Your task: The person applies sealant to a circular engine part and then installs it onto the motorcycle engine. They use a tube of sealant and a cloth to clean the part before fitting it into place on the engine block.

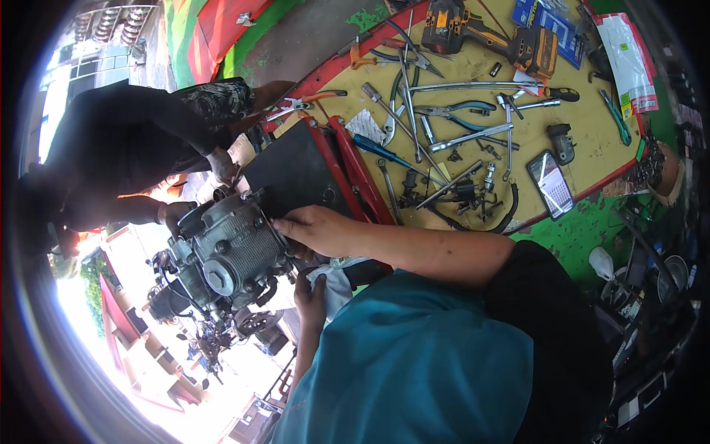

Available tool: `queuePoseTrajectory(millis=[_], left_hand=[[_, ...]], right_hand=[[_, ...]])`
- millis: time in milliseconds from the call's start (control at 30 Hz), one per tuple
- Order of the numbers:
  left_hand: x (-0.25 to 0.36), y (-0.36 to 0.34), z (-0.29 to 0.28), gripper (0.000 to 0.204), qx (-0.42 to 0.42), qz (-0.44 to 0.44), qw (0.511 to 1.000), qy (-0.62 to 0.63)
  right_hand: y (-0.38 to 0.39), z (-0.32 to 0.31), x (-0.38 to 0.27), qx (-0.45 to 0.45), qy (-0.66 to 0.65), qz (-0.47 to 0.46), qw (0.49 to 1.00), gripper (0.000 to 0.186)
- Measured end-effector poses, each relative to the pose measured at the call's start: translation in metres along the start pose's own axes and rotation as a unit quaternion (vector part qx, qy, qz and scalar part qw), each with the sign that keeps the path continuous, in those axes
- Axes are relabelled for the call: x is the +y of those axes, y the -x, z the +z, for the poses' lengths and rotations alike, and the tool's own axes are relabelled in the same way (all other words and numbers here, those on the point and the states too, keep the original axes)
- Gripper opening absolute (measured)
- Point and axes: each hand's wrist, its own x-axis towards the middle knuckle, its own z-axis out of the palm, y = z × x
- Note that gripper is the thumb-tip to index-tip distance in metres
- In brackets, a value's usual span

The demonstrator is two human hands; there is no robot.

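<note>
A grey metal engine [240, 248] with a textured cover stands left of the middle, on or beside a black-topped bench. My right hand [314, 231] reaches in from the right, its thumb and fingers pinched together at the engine's near edge; what they hold, if anything, is hidden. Below it my left hand [310, 300] grips a pale grey-blue cloth [336, 292] close to the engine. On the far side a bent-over person in dark clothes [118, 140] has one hand [174, 214] against the engine and another hand [222, 166] just above it.
A yellow table [584, 111] with a red rim carries an orange-black power drill [495, 37], pliers [455, 111], wrenches, sockets, screwdrivers, small engine parts and a phone [551, 185]. A red frame [355, 170] borders the black bench top [292, 166]. Motorcycles [211, 344] stand beyond the engine.
</note>
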Motion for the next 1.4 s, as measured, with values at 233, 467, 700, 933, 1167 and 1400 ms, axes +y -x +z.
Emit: queuePoseTrajectory(millis=[233,467,700,933,1167,1400], left_hand=[[0.009,0.000,0.000,0.028,0.007,0.011,0.999,-0.032],[-0.003,-0.002,-0.005,0.027,0.016,0.016,0.999,-0.029],[-0.006,-0.005,-0.005,0.026,0.013,0.031,0.999,0.003],[0.004,-0.008,0.004,0.028,0.013,0.046,0.999,0.004],[-0.010,-0.002,0.009,0.027,0.039,0.066,0.996,0.055],[-0.024,0.007,0.003,0.025,0.094,0.078,0.991,0.044]], right_hand=[[-0.004,-0.002,-0.014,-0.003,0.168,0.064,0.984,0.067],[-0.021,-0.003,0.007,0.016,0.235,-0.075,0.969,0.071],[-0.028,-0.003,0.048,-0.052,-0.045,-0.074,0.995,0.047],[-0.021,0.022,0.049,0.091,-0.037,-0.161,0.982,0.042],[-0.016,0.016,0.010,0.064,-0.004,0.099,0.993,0.060],[-0.009,0.023,0.003,0.140,0.177,-0.038,0.973,0.049]])
